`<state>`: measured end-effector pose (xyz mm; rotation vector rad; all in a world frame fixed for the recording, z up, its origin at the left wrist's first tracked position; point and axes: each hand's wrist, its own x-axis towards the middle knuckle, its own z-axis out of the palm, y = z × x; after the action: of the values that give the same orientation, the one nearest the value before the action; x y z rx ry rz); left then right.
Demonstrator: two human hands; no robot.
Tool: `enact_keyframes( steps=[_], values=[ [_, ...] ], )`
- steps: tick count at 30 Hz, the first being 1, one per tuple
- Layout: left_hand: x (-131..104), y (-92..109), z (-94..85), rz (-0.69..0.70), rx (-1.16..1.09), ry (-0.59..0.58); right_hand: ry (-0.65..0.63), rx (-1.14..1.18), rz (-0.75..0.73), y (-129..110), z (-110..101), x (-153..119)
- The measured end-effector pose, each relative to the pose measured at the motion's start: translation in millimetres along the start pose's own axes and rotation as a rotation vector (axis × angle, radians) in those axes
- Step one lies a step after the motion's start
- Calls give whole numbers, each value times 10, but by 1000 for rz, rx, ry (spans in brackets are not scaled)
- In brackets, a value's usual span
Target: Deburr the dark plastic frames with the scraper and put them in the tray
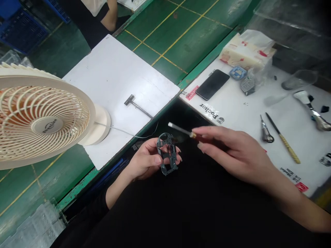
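My left hand [147,159] is closed round a small dark grey frame-like part [166,168] with an open middle; the thumb presses its near side and fingertips show behind it. To the right of it, my right hand [230,148] grips a slim hand tool [181,129] with a flat pale metal blade, a brass-coloured collar and a reddish-brown handle. Most of the handle is hidden by the fingers. The blade points left, above the grey part and apart from it. Both hands are over my dark clothing.
A cream fan [49,125] stands on a white board [116,69] at left, with a T-shaped metal tool [139,108]. On the right table lie a phone [212,84], a tissue pack [245,51], a file [283,137] and a short metal-handled tool [266,132]. Another person's arm [110,17] shows at top.
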<state>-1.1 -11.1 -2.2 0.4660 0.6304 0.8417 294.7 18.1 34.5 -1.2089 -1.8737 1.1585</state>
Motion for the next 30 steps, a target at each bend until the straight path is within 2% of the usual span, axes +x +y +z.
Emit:
enact_keyframes(
  steps=[3,6,10,16,23,30],
  values=[
    [-11,23,-27,97,3,18,-80,-36,-160,-14,-11,-32],
    [-1,43,-17,142,69,38,-95,-32,-238,-46,47,-4],
    [-3,75,25,140,166,38,-108,-26,-249,-93,89,45],
    [-63,60,16,162,130,78,-99,-17,-279,-116,93,66],
    [-46,8,-101,218,84,-64,-115,-90,-367,-93,79,55],
    [-56,-17,-125,279,184,-73,-89,-180,-404,-140,65,43]
  ],
)
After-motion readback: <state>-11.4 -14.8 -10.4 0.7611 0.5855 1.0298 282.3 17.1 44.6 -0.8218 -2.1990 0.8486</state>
